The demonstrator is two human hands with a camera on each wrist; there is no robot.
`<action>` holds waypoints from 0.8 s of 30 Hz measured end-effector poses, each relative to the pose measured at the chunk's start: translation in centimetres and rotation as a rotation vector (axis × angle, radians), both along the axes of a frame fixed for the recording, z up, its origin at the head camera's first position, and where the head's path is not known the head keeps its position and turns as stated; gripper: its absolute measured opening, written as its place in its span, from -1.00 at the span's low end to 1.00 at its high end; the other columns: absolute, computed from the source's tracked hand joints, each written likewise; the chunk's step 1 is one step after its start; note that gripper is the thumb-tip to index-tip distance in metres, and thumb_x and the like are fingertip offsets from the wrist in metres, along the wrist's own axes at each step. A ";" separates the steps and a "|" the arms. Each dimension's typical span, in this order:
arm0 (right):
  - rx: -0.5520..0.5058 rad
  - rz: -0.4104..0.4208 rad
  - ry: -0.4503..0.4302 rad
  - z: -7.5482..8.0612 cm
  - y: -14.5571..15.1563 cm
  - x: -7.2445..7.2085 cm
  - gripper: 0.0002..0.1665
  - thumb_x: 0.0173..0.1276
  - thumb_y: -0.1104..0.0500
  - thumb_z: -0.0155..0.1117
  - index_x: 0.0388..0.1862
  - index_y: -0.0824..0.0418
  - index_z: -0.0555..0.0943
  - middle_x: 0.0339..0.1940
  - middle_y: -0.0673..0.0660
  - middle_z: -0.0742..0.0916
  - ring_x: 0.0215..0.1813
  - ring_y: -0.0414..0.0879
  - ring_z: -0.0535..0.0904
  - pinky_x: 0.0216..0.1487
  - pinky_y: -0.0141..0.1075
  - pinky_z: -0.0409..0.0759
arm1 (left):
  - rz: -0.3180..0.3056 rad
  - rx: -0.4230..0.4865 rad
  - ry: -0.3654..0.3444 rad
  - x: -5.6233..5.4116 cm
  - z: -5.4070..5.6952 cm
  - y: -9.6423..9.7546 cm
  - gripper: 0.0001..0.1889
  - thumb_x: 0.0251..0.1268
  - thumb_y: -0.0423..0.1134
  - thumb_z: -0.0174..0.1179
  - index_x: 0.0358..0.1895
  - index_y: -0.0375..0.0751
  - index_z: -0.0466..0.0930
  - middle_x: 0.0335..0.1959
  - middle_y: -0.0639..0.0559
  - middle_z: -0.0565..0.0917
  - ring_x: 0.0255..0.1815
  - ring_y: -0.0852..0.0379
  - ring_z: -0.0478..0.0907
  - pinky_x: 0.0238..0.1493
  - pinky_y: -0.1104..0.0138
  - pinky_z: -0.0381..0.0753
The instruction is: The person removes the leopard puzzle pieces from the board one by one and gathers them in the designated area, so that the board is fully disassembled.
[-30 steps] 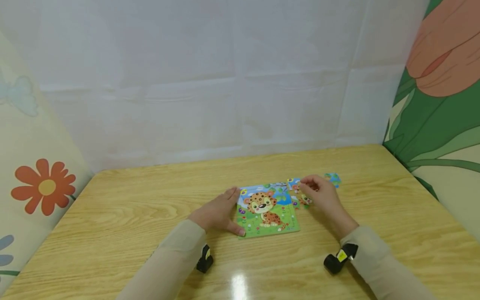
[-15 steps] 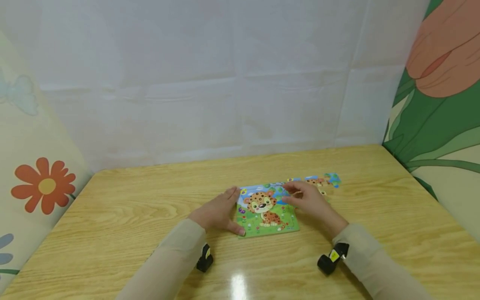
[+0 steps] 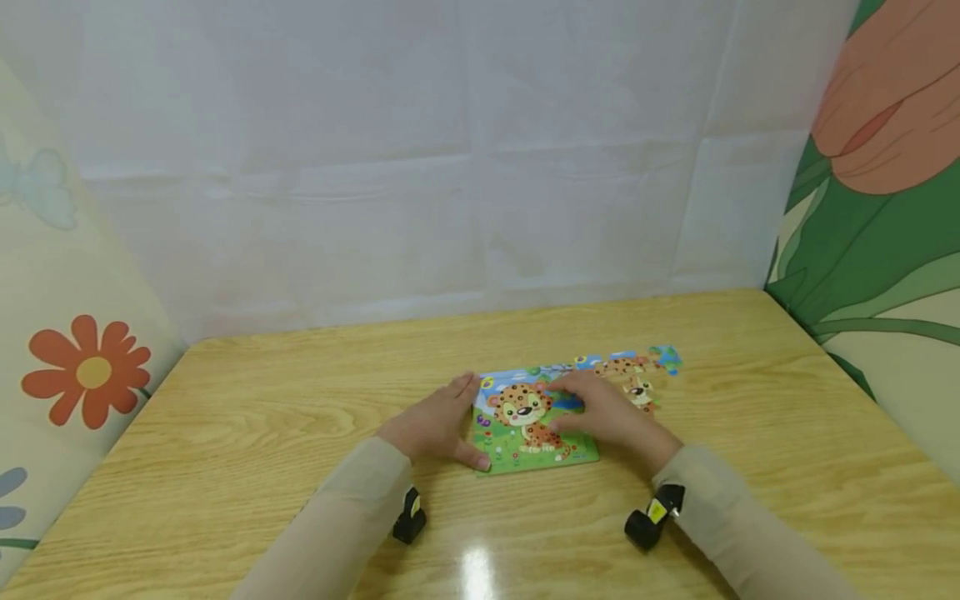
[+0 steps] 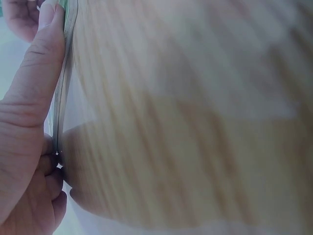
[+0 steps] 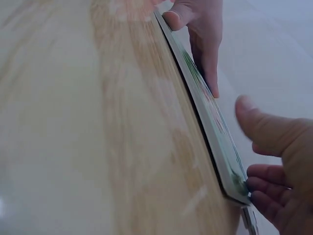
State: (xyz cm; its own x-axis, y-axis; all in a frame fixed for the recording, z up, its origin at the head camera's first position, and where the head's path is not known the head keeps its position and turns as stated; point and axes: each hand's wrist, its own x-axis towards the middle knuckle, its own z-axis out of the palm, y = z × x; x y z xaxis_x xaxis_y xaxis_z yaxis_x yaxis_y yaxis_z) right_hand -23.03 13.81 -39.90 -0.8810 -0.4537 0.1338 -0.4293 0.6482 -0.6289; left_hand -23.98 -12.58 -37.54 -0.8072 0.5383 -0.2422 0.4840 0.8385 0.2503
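Observation:
A square puzzle board [image 3: 525, 457] with a picture of a spotted cub lies flat on the table, seen edge-on in both wrist views. My left hand [image 3: 435, 422] holds its left side, with the thumb [image 4: 41, 63] on the near corner and the fingertips at the far corner. Over the board's right half hovers my right hand [image 3: 606, 410], its thumb [image 5: 261, 122] raised and apart from the loosely bent fingers [image 5: 269, 188]. Nothing shows between them. Just right of the board lie jigsaw pieces [image 3: 637, 386] with a matching spotted cub, partly hidden by the right hand.
A blue and green piece [image 3: 666, 358] lies at the far right of the pieces. The wood-grain table [image 3: 300, 400] ends at a white cloth backdrop [image 3: 375, 208]. Flower-painted panels [image 3: 885, 292] flank both sides. A black camera [image 3: 648, 517] sits on each wrist.
My right hand has moved left and slightly nearer, from the pieces to over the board's right half, uncovering more of the cub pieces. My left hand and the board have stayed put.

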 end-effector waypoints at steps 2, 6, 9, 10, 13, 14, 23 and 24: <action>0.045 0.008 0.004 0.0 -0.2 0.0 -0.33 0.11 -0.02 0.39 0.18 0.23 0.49 0.20 0.24 0.53 0.27 0.21 0.34 0.29 0.12 0.30 | 0.005 -0.003 -0.005 0.0 0.0 0.0 0.31 -0.29 0.31 0.35 0.45 -0.36 -0.20 0.48 -0.23 -0.15 0.49 -0.11 -0.17 0.47 0.13 -0.07; 0.108 0.008 0.008 0.2 -0.7 -0.1 -0.34 0.12 0.01 0.38 0.19 0.23 0.49 0.21 0.25 0.52 0.30 0.22 0.31 0.31 0.12 0.26 | 0.010 -0.010 -0.006 -0.1 0.0 0.0 0.31 -0.30 0.32 0.35 0.45 -0.34 -0.20 0.49 -0.21 -0.15 0.49 -0.11 -0.17 0.47 0.13 -0.07; 0.126 -0.024 -0.021 0.3 -1.1 -0.4 -0.37 0.09 0.03 0.40 0.14 0.23 0.53 0.15 0.22 0.53 0.24 0.19 0.36 0.27 0.08 0.34 | 0.011 -0.005 -0.004 -0.1 -0.1 0.0 0.31 -0.30 0.31 0.36 0.45 -0.34 -0.19 0.49 -0.21 -0.15 0.49 -0.11 -0.17 0.47 0.12 -0.07; 0.124 -0.035 -0.035 0.4 -1.2 -0.5 -0.39 0.07 0.05 0.42 0.11 0.23 0.55 0.10 0.21 0.54 0.19 0.16 0.40 0.23 0.05 0.38 | 0.013 -0.003 -0.006 -0.1 -0.1 0.0 0.31 -0.30 0.31 0.36 0.45 -0.34 -0.20 0.49 -0.20 -0.15 0.49 -0.10 -0.17 0.47 0.12 -0.07; 0.102 -0.070 -0.086 0.6 -1.6 -0.9 -0.47 0.02 0.10 0.46 -0.01 0.22 0.59 -0.02 0.14 0.56 0.09 0.07 0.45 0.18 -0.03 0.44 | 0.015 -0.001 -0.005 -0.1 -0.1 0.0 0.31 -0.30 0.31 0.36 0.45 -0.33 -0.20 0.49 -0.20 -0.15 0.49 -0.10 -0.17 0.47 0.13 -0.07; 0.094 -0.079 -0.101 0.6 -1.7 -1.0 -0.51 0.00 0.12 0.47 -0.05 0.22 0.60 -0.05 0.12 0.57 0.06 0.05 0.45 0.18 -0.05 0.44 | 0.014 0.002 -0.005 -0.1 -0.2 0.0 0.31 -0.30 0.31 0.36 0.45 -0.34 -0.20 0.49 -0.21 -0.15 0.49 -0.11 -0.17 0.47 0.12 -0.07; 0.108 -0.100 -0.211 1.4 -2.4 -2.1 -0.66 -0.01 0.19 0.47 -0.24 0.23 0.60 -0.27 0.05 0.64 -0.19 -0.11 0.51 -0.05 -0.22 0.55 | 0.030 0.000 -0.018 -0.1 -0.1 0.1 0.32 -0.32 0.32 0.36 0.46 -0.31 -0.20 0.49 -0.19 -0.15 0.49 -0.12 -0.15 0.46 0.10 -0.04; 0.125 -0.100 -0.214 1.6 -2.5 -2.2 -0.66 -0.01 0.19 0.48 -0.25 0.24 0.59 -0.28 0.05 0.62 -0.21 -0.11 0.49 -0.07 -0.23 0.55 | 0.029 0.003 -0.017 -0.1 -0.1 0.1 0.32 -0.32 0.32 0.37 0.46 -0.32 -0.19 0.49 -0.20 -0.15 0.49 -0.13 -0.15 0.46 0.09 -0.04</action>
